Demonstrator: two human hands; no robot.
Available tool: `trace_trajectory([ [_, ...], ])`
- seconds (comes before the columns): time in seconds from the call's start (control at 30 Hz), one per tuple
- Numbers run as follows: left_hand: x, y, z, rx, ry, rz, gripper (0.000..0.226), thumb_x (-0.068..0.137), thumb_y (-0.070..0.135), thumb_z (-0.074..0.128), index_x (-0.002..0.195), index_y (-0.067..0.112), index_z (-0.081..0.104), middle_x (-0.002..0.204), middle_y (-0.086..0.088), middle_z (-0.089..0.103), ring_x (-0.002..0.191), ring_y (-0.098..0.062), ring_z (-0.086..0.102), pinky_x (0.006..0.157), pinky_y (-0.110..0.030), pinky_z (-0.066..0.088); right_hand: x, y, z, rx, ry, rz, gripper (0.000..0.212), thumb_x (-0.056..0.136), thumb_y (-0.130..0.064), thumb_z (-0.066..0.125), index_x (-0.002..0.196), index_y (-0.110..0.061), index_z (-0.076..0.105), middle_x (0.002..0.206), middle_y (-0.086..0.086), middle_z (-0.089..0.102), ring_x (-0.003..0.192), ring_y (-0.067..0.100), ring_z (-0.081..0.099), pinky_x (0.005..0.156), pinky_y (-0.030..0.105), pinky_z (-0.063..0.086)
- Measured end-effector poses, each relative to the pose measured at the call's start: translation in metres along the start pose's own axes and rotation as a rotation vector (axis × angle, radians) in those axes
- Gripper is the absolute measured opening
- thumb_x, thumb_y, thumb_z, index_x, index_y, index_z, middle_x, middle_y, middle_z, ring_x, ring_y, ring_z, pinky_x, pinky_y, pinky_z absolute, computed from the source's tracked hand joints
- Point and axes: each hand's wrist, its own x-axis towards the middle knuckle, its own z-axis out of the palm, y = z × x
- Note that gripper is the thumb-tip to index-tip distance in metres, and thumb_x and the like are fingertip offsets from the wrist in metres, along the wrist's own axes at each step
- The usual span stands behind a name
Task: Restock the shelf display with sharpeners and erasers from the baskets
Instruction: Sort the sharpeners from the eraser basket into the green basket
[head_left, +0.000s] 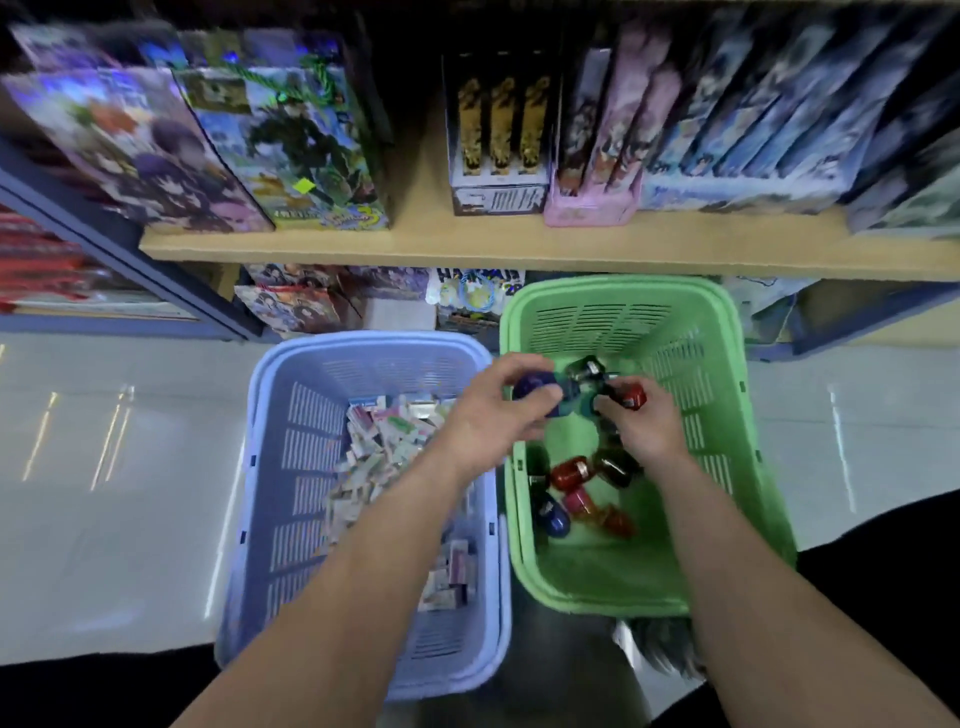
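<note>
Two baskets sit on the floor below the shelf (519, 249): a blue basket (270, 467) of erasers (374, 452) and a green basket (727, 415) of sharpeners (571, 473). Over the green one, the left hand (483, 421) curls round a dark blue sharpener (535, 387) and the right hand (644, 431) pinches a red sharpener (631, 397), with more bunched between them. So crowded a two-handed hold could let one slip during the lift to the shelf.

Green basket (727, 457): loose sharpeners (571, 474) (red, blue, dark) lying jumbled on its floor. Blue basket (291, 467), just beside it: small packaged erasers (374, 457) heaped inside.
</note>
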Motion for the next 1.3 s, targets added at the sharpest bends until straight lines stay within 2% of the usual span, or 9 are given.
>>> trace_trajectory([
  [0.13, 0.035, -0.06, 0.082, 0.476, 0.032, -0.047, 0.037, 0.089, 0.009, 0.071, 0.123, 0.023, 0.066, 0.124, -0.006, 0.063, 0.105, -0.022, 0.065, 0.103, -0.031, 0.049, 0.026, 0.042, -0.014, -0.191, -0.002, 0.085, 0.033, 0.085, -0.01, 0.076, 0.115, -0.008, 0.062, 0.109, 0.013, 0.071, 0.096, 0.028, 0.065, 0.087, 0.036, 0.053],
  [0.27, 0.05, -0.091, 0.118, 0.453, 0.021, -0.273, 0.063, 0.092, 0.011, 0.072, 0.148, 0.019, 0.045, 0.14, -0.012, 0.056, 0.118, -0.029, 0.063, 0.107, -0.04, 0.049, 0.033, 0.047, -0.018, -0.173, -0.011, 0.17, 0.032, 0.094, -0.023, 0.06, 0.125, -0.017, 0.054, 0.107, 0.005, 0.062, 0.101, 0.028, 0.06, 0.097, 0.039, 0.049],
  [0.37, 0.046, -0.083, 0.114, 0.467, -0.056, -0.218, 0.066, 0.097, 0.016, 0.066, 0.155, 0.02, 0.035, 0.14, -0.01, 0.058, 0.084, -0.014, 0.07, 0.08, -0.028, 0.059, 0.03, 0.033, -0.016, -0.183, 0.025, 0.114, 0.038, 0.097, -0.03, 0.051, 0.131, -0.015, 0.055, 0.112, 0.006, 0.065, 0.105, 0.029, 0.063, 0.099, 0.041, 0.049],
  [0.47, 0.032, -0.055, 0.082, 0.559, -0.153, -0.082, 0.044, 0.1, 0.019, 0.061, 0.143, 0.019, 0.053, 0.136, 0.002, 0.062, 0.079, -0.003, 0.063, 0.068, -0.008, 0.047, 0.021, 0.004, -0.009, -0.196, 0.087, -0.026, 0.044, 0.1, -0.027, 0.05, 0.143, -0.013, 0.05, 0.13, 0.008, 0.064, 0.111, 0.028, 0.064, 0.098, 0.038, 0.05],
  [0.53, 0.012, -0.033, 0.044, 0.61, -0.181, 0.025, 0.026, 0.099, 0.02, 0.062, 0.125, 0.021, 0.067, 0.12, 0.008, 0.068, 0.098, -0.006, 0.064, 0.085, -0.013, 0.045, 0.007, -0.025, 0.005, -0.154, 0.087, -0.188, 0.041, 0.099, -0.026, 0.051, 0.138, -0.014, 0.056, 0.131, 0.004, 0.064, 0.111, 0.024, 0.064, 0.1, 0.042, 0.051],
  [0.63, -0.021, -0.009, -0.027, 0.631, -0.08, 0.106, 0.013, 0.097, 0.018, 0.065, 0.101, 0.03, 0.069, 0.094, 0.015, 0.068, 0.077, 0.004, 0.063, 0.071, -0.012, 0.045, -0.023, -0.066, 0.039, -0.162, 0.049, -0.489, 0.029, 0.095, -0.022, 0.056, 0.121, -0.015, 0.065, 0.117, -0.002, 0.066, 0.102, 0.017, 0.063, 0.094, 0.038, 0.052],
  [0.93, -0.091, -0.039, -0.226, 1.055, 0.399, -0.095, 0.069, 0.088, 0.029, 0.075, 0.148, 0.011, 0.046, 0.142, -0.018, 0.052, 0.126, -0.039, 0.052, 0.107, -0.045, 0.042, -0.091, -0.053, 0.208, -0.603, -0.714, -0.65, 0.022, 0.09, -0.018, 0.064, 0.111, -0.011, 0.067, 0.107, 0.008, 0.069, 0.098, 0.028, 0.065, 0.083, 0.036, 0.05],
  [1.1, -0.086, -0.095, -0.223, 0.861, 0.388, -0.192, 0.079, 0.096, 0.032, 0.064, 0.159, 0.009, 0.022, 0.154, -0.019, 0.035, 0.134, -0.042, 0.045, 0.111, -0.047, 0.037, -0.101, 0.034, 0.262, -1.209, -1.07, -0.659, 0.075, 0.092, -0.054, 0.06, 0.156, -0.035, 0.026, 0.164, 0.003, 0.014, 0.145, 0.037, 0.021, 0.112, 0.05, 0.034],
  [1.3, -0.068, -0.118, -0.236, 1.02, 0.312, -0.1, 0.066, 0.102, 0.02, 0.046, 0.161, 0.015, 0.017, 0.157, -0.015, 0.023, 0.115, -0.047, 0.053, 0.095, -0.052, 0.046, -0.088, 0.082, 0.281, -1.294, -1.002, -0.797, 0.087, 0.088, -0.068, 0.058, 0.155, -0.051, 0.006, 0.165, -0.007, -0.021, 0.152, 0.04, -0.012, 0.118, 0.067, 0.013],
])
